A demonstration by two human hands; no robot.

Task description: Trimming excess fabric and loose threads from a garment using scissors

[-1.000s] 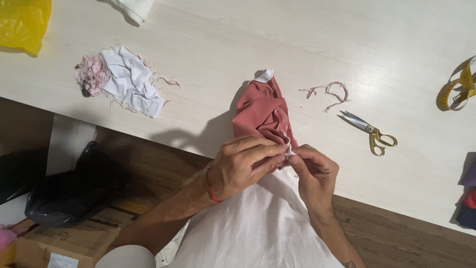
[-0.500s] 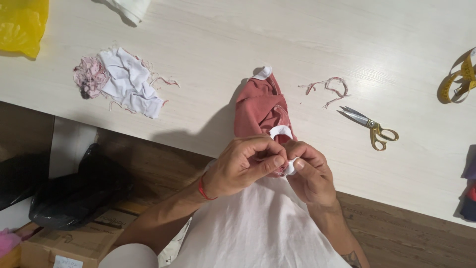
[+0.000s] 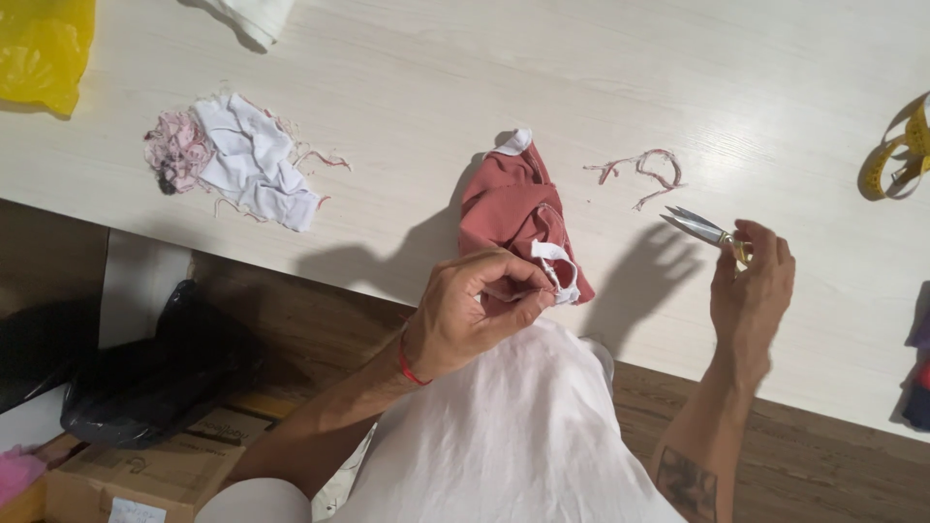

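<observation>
Hands work at the near edge of a pale table (image 3: 601, 77), seen from above. The left hand (image 3: 475, 315) is closed, its thumb and fingers pinching the lower edge of a rust-red garment (image 3: 509, 208), right by a white trim loop (image 3: 557, 263). The garment lies bunched on the table near its front edge, with a small white tab at its top end. The right hand (image 3: 751, 286) is closed around the handles of scissors (image 3: 705, 229), with the blades pointing up and left, just above the tabletop and well clear of the garment.

A cardboard box (image 3: 145, 475) sits on the floor at lower left; what it holds cannot be seen. A black bag (image 3: 145, 368) rests on and beside it.

On the table, thread scraps (image 3: 644, 172) curl just right of the garment. A pile of white and pink fabric scraps (image 3: 228, 160) lies well to the left. A yellow bag (image 3: 44, 48) fills the top left corner, and a yellow tape measure (image 3: 896, 155) sits at the right edge. White cloth (image 3: 513, 436) covers the person's lap below the hands. Nothing stands between scissors and garment.

Half a second ago, both hands were together on the garment's trim and the scissors lay on the table. Now the right hand has moved away to the right and taken up the scissors, while the left hand keeps its pinch.
</observation>
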